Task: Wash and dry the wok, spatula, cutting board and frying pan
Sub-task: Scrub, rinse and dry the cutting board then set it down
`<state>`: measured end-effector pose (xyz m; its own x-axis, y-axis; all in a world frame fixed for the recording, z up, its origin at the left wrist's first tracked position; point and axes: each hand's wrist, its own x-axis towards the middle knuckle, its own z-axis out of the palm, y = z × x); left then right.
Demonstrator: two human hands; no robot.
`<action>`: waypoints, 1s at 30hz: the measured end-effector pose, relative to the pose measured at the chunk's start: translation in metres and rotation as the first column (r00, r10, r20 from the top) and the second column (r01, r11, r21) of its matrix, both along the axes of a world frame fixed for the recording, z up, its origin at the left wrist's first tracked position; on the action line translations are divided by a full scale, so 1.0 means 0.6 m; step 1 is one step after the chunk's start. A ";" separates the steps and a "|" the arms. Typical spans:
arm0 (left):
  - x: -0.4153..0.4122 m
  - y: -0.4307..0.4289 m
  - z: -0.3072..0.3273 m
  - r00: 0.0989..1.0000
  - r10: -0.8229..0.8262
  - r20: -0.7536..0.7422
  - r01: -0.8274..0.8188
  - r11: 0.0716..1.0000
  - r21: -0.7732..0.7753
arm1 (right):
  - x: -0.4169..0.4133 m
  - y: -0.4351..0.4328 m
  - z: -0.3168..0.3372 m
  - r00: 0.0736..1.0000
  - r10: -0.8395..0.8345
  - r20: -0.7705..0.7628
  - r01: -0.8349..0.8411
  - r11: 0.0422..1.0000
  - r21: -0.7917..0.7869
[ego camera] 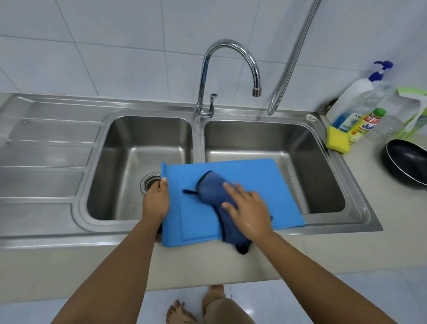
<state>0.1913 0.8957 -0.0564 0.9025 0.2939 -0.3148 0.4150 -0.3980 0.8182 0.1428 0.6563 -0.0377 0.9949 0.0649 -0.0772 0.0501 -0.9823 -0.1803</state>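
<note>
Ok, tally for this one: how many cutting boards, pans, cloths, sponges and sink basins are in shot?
cutting board: 1
pan: 1
cloth: 1
sponge: 1
sink basins: 2
Total: 6

A home kitchen: a steel double sink (pixel 275 145) with a curved tap (pixel 228 64), white wall tiles (pixel 106 44), and dish soap bottles (pixel 358 103) on the counter (pixel 368 180).
</note>
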 end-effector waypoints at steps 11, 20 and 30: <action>-0.002 -0.017 0.008 0.997 0.071 -0.008 -0.070 0.995 0.073 | 0.060 -0.046 -0.014 0.838 -0.544 0.049 0.539 0.838 0.081; 0.005 -0.009 0.008 0.997 0.077 0.011 -0.077 0.991 0.109 | 0.092 0.170 -0.016 0.991 0.125 0.058 -0.131 0.984 0.123; 0.015 -0.014 0.003 0.992 0.124 -0.017 -0.121 0.986 0.111 | 0.169 -0.160 -0.021 0.794 -0.607 -0.038 0.605 0.794 -0.058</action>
